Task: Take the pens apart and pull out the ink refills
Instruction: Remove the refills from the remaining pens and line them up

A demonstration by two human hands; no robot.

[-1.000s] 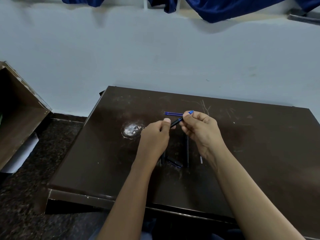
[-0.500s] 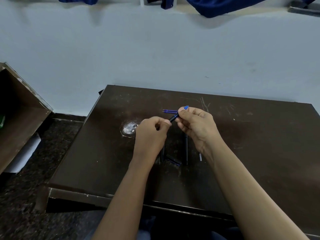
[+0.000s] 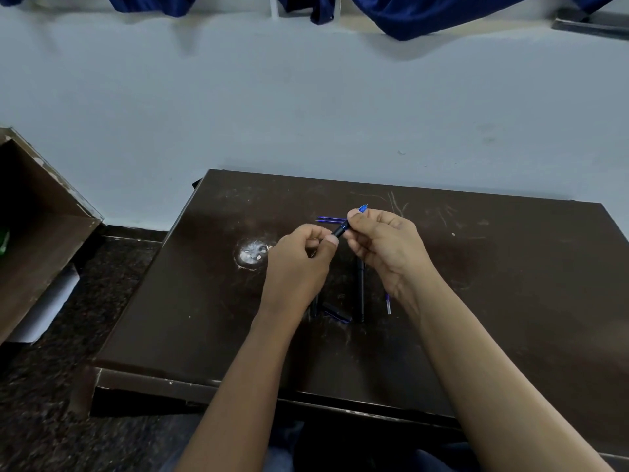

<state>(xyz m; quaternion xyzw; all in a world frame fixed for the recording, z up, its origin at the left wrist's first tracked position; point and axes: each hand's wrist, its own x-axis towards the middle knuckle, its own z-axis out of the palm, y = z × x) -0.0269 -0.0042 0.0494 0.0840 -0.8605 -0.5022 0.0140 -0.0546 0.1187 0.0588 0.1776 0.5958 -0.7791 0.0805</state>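
Pen (image 3: pixel 340 230) pinched at both ends: my left hand (image 3: pixel 299 264) curls round the barrel, my right hand (image 3: pixel 388 253) round the blue tip section. I'd unscrew gently, pulling straight.

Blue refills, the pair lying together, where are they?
Head view: the blue refills lie side by side on the table, past the left hand, just left of the right hand.

No writing, label, brand, number or sign can be read. The slim black and blue plastic pen (image 3: pixel 341 229) at the centre of the frame is too small to show any print on its barrel. The scratched dark brown wooden table (image 3: pixel 510 301) shows only scuffs and a pale worn patch (image 3: pixel 252 252) left of centre.
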